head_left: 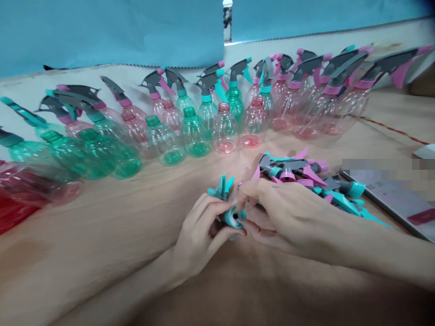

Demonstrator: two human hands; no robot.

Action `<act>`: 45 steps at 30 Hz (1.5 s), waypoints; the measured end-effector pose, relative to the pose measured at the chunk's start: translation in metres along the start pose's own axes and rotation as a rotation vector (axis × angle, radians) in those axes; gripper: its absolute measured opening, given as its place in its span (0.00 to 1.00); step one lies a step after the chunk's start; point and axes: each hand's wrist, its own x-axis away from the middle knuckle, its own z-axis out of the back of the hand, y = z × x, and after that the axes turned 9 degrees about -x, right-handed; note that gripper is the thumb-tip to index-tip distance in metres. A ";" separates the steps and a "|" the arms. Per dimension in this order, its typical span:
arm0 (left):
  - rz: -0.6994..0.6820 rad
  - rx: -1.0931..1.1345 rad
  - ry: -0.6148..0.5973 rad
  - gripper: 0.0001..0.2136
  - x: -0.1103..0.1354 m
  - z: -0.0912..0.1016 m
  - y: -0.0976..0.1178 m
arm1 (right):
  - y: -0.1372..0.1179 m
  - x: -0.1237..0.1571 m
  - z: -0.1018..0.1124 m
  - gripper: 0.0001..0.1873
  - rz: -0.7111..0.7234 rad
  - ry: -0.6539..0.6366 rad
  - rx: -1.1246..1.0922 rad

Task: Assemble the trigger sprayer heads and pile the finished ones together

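Observation:
My left hand [204,231] is closed around a teal and grey spray trigger head [228,208], its open collar facing me. Fingers of my right hand [278,210] pinch the same head at its collar from the right side. Both hands rest low over the brown table [118,226], just in front of a heap of loose spray heads [306,179] in pink, teal and grey. Behind them stands a curved row of clear plastic bottles, green bottles [195,133] and pink bottles [226,129], some capped with trigger heads and some open-necked.
More capped bottles lie at the left edge, including red ones [20,194]. A flat white card or box [401,199] lies at the right. A blue sheet [136,27] covers the wall behind the table.

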 end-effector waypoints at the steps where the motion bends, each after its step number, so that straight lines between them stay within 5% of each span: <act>1: -0.003 -0.003 0.000 0.12 0.000 0.000 0.000 | -0.001 0.001 0.002 0.08 -0.001 -0.005 0.020; 10: -0.027 -0.023 -0.003 0.08 0.000 0.001 0.002 | -0.002 0.001 -0.012 0.12 0.078 0.120 -0.117; 17: -0.020 -0.038 0.014 0.11 0.002 -0.001 0.000 | -0.005 0.001 -0.002 0.09 0.030 0.057 0.071; 22: -0.042 -0.031 0.023 0.09 0.002 -0.001 -0.001 | -0.001 -0.002 -0.005 0.13 0.007 0.057 -0.087; 30: -0.037 -0.089 0.048 0.10 0.005 0.000 -0.003 | -0.006 0.005 -0.028 0.15 -0.247 0.276 -0.159; 35: 0.011 -0.048 0.050 0.07 0.004 0.000 -0.001 | -0.010 0.003 -0.018 0.05 -0.095 0.130 -0.148; 38: 0.016 -0.027 0.052 0.06 0.002 0.002 -0.001 | -0.009 0.000 -0.012 0.09 -0.002 0.053 -0.091; 45: -0.053 -0.031 0.036 0.07 0.000 0.005 0.003 | -0.011 0.000 -0.023 0.06 0.084 0.313 0.076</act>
